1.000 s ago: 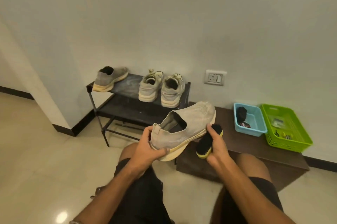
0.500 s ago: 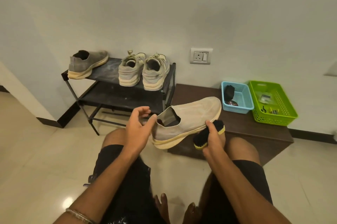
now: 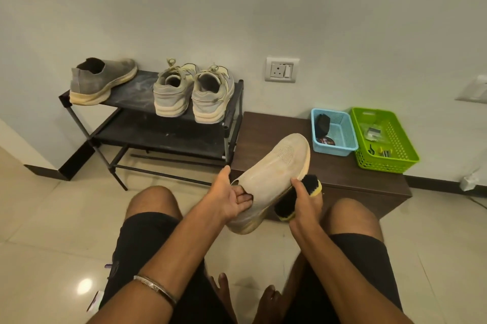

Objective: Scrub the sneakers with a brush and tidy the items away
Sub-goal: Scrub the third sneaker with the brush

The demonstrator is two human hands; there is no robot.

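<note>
Hiding inside sneaker point(image 3: 274, 171): left fingers point(image 3: 241, 196).

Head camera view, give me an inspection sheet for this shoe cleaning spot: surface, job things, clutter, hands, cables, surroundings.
Surface: glossy tiled floor; dark low bench against the wall.
Job's things: beige slip-on sneaker held in the air; black brush against its sole side; grey slip-on sneaker and laced pair on the dusty black rack.
Clutter: blue basket with a dark item and a round tin; green basket with small items, too small to identify.
Hands: left hand has fingers inside the sneaker's opening; right hand grips the brush.
Cables: nothing seen.
Surroundings: wall socket; plain wall; person seated, barefoot.
</note>
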